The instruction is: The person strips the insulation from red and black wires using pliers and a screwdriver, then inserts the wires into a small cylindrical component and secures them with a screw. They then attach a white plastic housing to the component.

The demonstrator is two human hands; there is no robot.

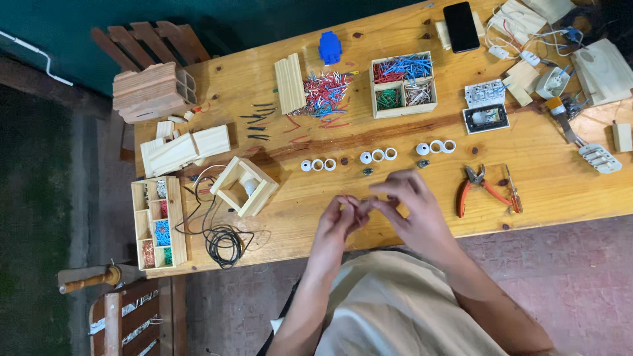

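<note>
1. Right now we bring both hands together at the lower middle of the frame, just above the near edge of the table (369, 99).
2. Our left hand (337, 223) pinches something small and reddish between its fingertips; it is too small to tell what it is, perhaps a bit of wire.
3. Our right hand (410, 206) curls over from the right, its fingertips meeting the left ones on that same piece.
4. To do this well, we judge it best to keep the pinch close to the end of the piece and both wrists steady over the table, so that a dropped piece lands in reach.
5. Just above the hands, white rings (376, 156) lie in three groups in a row, with small dark parts below them.
6. Pliers (476, 184) with red handles lie to the right, apart from our hands.
7. A box of wires (403, 84) sits at upper middle, beside a loose wire pile (326, 93).
</note>
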